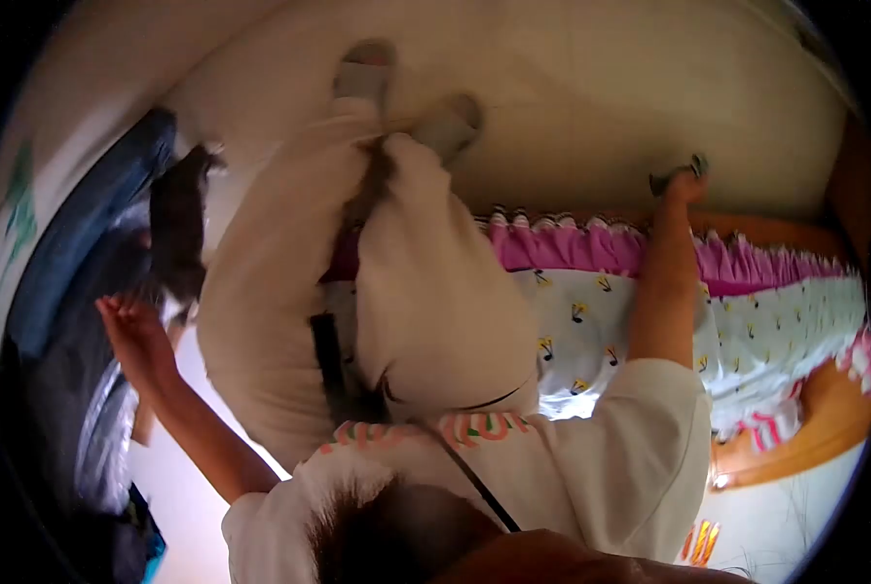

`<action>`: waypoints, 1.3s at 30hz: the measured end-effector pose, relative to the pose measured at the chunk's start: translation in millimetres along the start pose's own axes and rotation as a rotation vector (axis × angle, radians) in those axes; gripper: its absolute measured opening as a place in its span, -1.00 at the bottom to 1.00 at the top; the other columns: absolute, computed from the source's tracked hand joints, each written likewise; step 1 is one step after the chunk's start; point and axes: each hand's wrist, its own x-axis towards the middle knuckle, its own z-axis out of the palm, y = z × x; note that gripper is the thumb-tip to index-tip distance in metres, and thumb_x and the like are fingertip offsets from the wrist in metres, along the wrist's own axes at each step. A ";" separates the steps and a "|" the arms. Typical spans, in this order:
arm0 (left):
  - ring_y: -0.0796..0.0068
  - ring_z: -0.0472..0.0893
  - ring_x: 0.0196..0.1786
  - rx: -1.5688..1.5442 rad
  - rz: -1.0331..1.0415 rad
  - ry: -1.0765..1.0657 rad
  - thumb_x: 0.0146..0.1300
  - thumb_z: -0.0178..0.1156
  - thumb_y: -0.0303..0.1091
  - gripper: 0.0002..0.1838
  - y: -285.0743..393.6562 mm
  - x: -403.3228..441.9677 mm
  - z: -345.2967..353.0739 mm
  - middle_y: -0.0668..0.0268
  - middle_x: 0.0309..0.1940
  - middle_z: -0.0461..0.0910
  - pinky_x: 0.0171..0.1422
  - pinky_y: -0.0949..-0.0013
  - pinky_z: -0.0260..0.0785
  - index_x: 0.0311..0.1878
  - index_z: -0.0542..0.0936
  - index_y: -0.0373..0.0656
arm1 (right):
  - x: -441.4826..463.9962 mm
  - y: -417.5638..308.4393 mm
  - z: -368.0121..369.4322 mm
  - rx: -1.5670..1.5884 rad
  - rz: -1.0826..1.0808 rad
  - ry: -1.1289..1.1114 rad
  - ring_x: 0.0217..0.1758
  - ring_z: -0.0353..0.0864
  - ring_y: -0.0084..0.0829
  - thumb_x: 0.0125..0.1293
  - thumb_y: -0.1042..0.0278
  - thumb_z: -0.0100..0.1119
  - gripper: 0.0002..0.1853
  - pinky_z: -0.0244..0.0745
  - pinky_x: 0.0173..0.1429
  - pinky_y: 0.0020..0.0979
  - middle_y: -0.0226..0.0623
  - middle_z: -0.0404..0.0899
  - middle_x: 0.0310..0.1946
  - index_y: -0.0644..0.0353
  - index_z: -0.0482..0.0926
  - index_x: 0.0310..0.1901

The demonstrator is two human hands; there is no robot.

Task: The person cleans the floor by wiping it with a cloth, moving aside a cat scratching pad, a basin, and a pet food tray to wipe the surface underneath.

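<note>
The right hand's (685,185) grip is clamped on 1 small dark object (660,183), far right beyond the pink ruffle (572,243) — in hand, not set down — while the left hand (141,343), loosely open, seems empty near the plastic-wrapped bundle (90,389).

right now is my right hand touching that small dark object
Touching. The head view shows the right hand gripping the small dark object, which sticks out past the fingers.
</note>
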 end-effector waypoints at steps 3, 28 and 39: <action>0.53 0.41 -0.31 -0.036 -0.048 -0.156 0.49 -0.02 -0.26 -0.75 -25.0 2.4 105.5 0.31 -0.33 0.47 -0.12 0.47 0.36 -0.22 0.48 -0.25 | 4.5 6.0 22.0 0.033 -0.011 0.099 0.11 0.48 -0.17 0.23 0.37 0.13 -0.54 0.51 0.09 -0.19 -0.22 0.48 0.13 0.17 0.43 0.20; 0.58 0.17 -0.41 0.208 -0.117 -0.040 0.54 -0.12 -0.19 -0.69 -66.7 38.3 160.4 0.42 -0.45 0.19 -0.27 0.48 0.15 -0.34 0.32 -0.14 | 20.2 -71.3 102.3 0.555 0.042 0.199 0.15 0.50 -0.18 0.29 0.29 0.01 -0.57 0.47 0.18 -0.22 -0.12 0.50 0.12 0.25 0.48 0.16; 0.57 0.20 -0.42 0.201 -0.179 -0.004 0.55 -0.16 -0.22 -0.71 -63.7 53.0 176.6 0.40 -0.45 0.20 -0.26 0.47 0.20 -0.32 0.30 -0.16 | 52.6 -98.4 266.4 -0.176 -0.728 0.041 0.19 0.43 -0.05 0.33 0.26 0.02 -0.60 0.28 0.34 -0.22 0.07 0.47 0.13 0.29 0.50 0.12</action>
